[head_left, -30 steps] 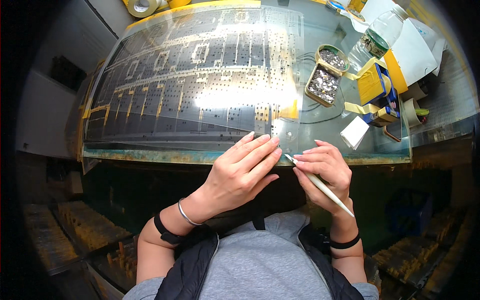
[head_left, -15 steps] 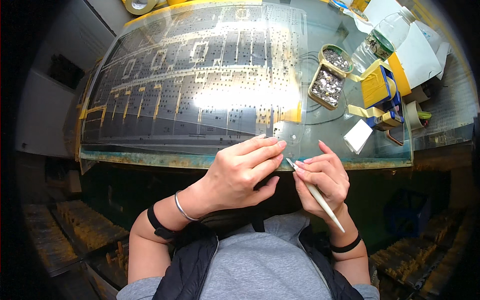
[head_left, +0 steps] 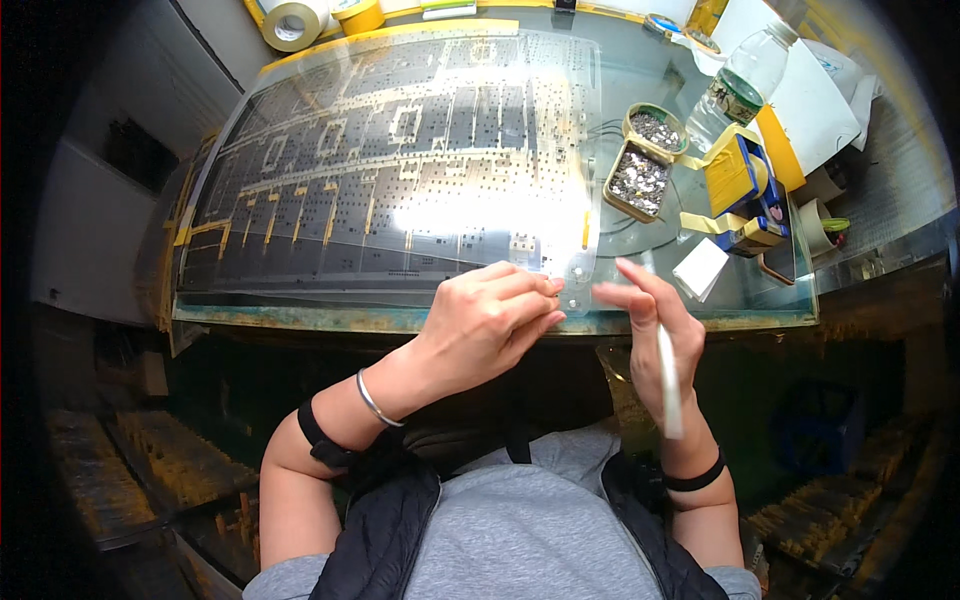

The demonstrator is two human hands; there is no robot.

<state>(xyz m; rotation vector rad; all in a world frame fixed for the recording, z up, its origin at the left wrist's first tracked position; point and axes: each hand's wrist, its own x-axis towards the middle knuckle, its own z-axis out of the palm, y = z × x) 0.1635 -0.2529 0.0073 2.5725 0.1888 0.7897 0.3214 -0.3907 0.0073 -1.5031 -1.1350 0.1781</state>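
My left hand (head_left: pixel 492 318) is closed, its bent fingertips and thumb gathered at the near right edge of a clear sheet; what lies between them is hidden. Under that hand, a patterned film (head_left: pixel 370 215) of dark blocks, dots and pale lines covers much of the glass-topped table (head_left: pixel 640 322). My right hand (head_left: pixel 665 330), partly blurred, is off to the right. It holds a slim white-handled knife (head_left: pixel 669 385) against the palm, with index finger and thumb raised; the blade cannot be seen now.
Right of the film stand a square tin (head_left: pixel 632 212) and a round tin (head_left: pixel 684 128) of dark and white bits. Beyond are yellow-blue tape dispensers (head_left: pixel 730 180), folded white paper (head_left: pixel 701 268) and a clear bottle (head_left: pixel 748 78). Tape rolls (head_left: pixel 292 27) lie at the far left.
My right hand has drawn back from my left fingertips and turned; the knife's handle now hangs steeper and its blade tip is out of sight. My left hand has barely moved.
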